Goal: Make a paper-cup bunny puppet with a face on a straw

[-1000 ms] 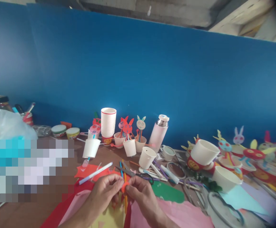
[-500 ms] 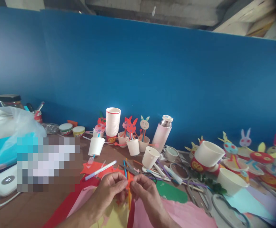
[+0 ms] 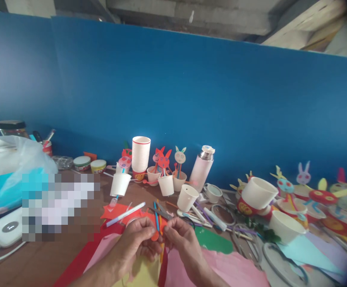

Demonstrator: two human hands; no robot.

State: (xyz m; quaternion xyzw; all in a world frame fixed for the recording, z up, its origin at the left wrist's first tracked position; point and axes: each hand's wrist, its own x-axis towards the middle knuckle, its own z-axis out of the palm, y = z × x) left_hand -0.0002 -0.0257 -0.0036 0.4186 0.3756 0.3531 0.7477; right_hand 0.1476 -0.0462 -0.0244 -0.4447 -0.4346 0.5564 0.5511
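Note:
My left hand (image 3: pixel 140 238) pinches a small round orange-red paper piece (image 3: pixel 154 236) between thumb and forefinger. Close beside it, my right hand (image 3: pixel 182 238) has its thumb and forefinger pressed together at another bit of orange-red paper (image 3: pixel 163 227); whether the two bits are joined I cannot tell. Behind the fingers lie a blue straw (image 3: pixel 156 217), an orange straw (image 3: pixel 160 223) and dark-handled scissors (image 3: pixel 164 210). Under the hands are pink paper (image 3: pixel 218 265) and yellow paper (image 3: pixel 145 271).
White paper cups (image 3: pixel 188 198), a cup stack (image 3: pixel 140 153) and a pink thermos (image 3: pixel 202 169) stand toward the blue partition (image 3: pixel 173 87). Paper rabbit figures (image 3: pixel 180 155) rise from cups. A white marker (image 3: pixel 126 214) lies left, green paper (image 3: pixel 215 240) right.
My hands have drawn slightly apart at the fingertips. The round orange-red piece now shows at my left fingertips, lower than before. The view has shifted slightly.

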